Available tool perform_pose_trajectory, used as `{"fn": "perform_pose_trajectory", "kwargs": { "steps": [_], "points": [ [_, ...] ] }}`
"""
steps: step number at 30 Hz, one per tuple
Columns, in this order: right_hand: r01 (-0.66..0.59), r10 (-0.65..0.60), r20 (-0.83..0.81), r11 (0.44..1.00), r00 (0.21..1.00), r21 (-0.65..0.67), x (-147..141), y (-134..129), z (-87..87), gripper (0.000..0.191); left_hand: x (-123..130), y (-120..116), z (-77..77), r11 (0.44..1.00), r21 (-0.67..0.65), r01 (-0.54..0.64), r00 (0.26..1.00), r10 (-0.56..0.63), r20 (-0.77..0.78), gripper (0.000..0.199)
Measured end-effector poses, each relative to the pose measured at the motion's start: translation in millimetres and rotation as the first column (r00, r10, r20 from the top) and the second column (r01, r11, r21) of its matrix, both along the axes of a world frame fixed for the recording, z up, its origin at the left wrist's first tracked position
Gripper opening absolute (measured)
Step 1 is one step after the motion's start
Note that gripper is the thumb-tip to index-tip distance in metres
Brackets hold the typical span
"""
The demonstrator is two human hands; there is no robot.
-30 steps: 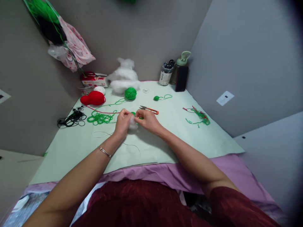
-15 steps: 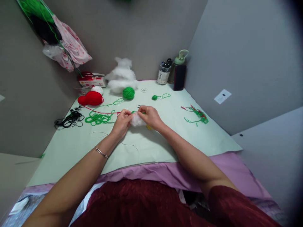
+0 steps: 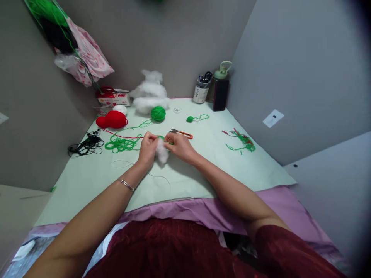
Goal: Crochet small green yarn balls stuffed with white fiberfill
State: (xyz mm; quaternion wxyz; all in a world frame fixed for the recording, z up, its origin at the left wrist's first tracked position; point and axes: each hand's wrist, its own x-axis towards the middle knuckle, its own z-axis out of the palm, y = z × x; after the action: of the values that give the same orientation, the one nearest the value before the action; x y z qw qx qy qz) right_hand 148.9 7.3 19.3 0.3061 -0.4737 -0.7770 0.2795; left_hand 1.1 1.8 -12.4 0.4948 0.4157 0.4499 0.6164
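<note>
Over the middle of the table, my left hand point(image 3: 148, 148) and my right hand point(image 3: 180, 146) are close together, fingers closed on a small green piece point(image 3: 161, 137). A tuft of white stuffing point(image 3: 162, 151) hangs between them, narrow and pointing toward me. Much of the green piece is hidden behind my fingers. Orange-handled snips point(image 3: 184, 134) lie just beyond my right hand. A red strand runs from the red yarn ball point(image 3: 112, 119) to beside my left hand.
White stuffing point(image 3: 150, 92) is piled at the back, behind a green yarn ball point(image 3: 158, 114). Loose green yarn point(image 3: 121, 144) and black yarn point(image 3: 87, 144) lie left, yarn scraps point(image 3: 245, 141) right. A bottle point(image 3: 222, 73), phone point(image 3: 220, 95) and pen jar point(image 3: 200, 92) stand at the back right.
The white tuft has shifted left and now hangs longer and narrower. My right hand has moved slightly left and down, showing more of the orange snips. A yellow bit near it is no longer visible.
</note>
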Motion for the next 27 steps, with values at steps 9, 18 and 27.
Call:
{"fn": "perform_pose_trajectory", "kwargs": {
  "steps": [9,18,27],
  "points": [
    [0.121,-0.12,0.018,0.992,0.993,-0.038,11,7,5.3,0.017,3,-10,6.7,0.992,0.001,0.129,0.991,-0.129,0.036,0.024],
    [0.054,-0.054,0.007,0.999,0.999,0.005,10,5,5.8,0.03,-1,-1,1.1,0.988,0.019,0.152,0.988,-0.152,-0.005,0.042],
    [-0.068,0.066,0.039,0.996,0.997,0.054,0,-15,10.5,0.013,-2,4,-0.9,0.996,0.069,-0.061,0.998,0.063,-0.027,0.029]
  ]
}}
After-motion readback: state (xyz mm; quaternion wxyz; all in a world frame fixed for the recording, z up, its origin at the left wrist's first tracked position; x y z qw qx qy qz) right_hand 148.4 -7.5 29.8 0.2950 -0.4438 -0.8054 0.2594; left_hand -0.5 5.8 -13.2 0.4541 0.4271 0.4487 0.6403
